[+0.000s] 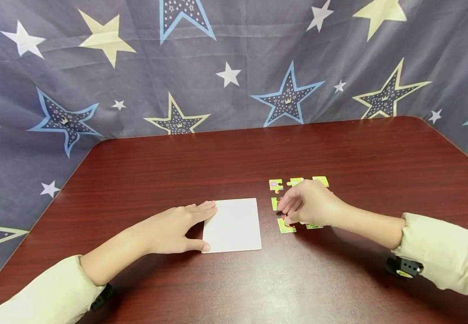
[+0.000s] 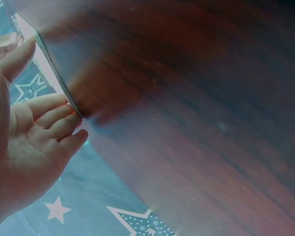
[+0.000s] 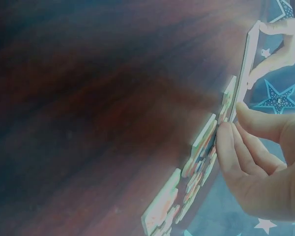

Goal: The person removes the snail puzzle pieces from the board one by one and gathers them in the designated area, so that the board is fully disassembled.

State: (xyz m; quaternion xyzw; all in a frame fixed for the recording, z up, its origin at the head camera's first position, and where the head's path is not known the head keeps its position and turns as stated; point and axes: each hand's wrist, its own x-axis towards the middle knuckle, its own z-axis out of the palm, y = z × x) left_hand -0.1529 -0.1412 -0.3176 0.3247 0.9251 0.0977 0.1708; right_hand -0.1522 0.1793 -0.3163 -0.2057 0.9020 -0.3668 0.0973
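Note:
A blank white square board [image 1: 232, 225] lies flat on the table. My left hand [image 1: 177, 227] rests at its left side, fingers stretched over the far left corner and thumb at the near left corner. In the left wrist view the board [image 2: 51, 73] is seen edge-on at the fingertips. My right hand [image 1: 312, 202] is over the left part of a group of colourful jigsaw puzzle pieces [image 1: 286, 226], fingers bent down towards the thumb. From the right wrist, its fingertips [image 3: 225, 130] are right at the pieces [image 3: 200, 147]; I cannot tell whether they pinch one.
The puzzle pieces lie in loose rows to the right of the board, with an upper left piece [image 1: 275, 184] and an upper right piece [image 1: 320, 181] showing. They rest on a dark red wooden table [image 1: 201, 166]. A grey cloth with stars [image 1: 242, 45] hangs behind it.

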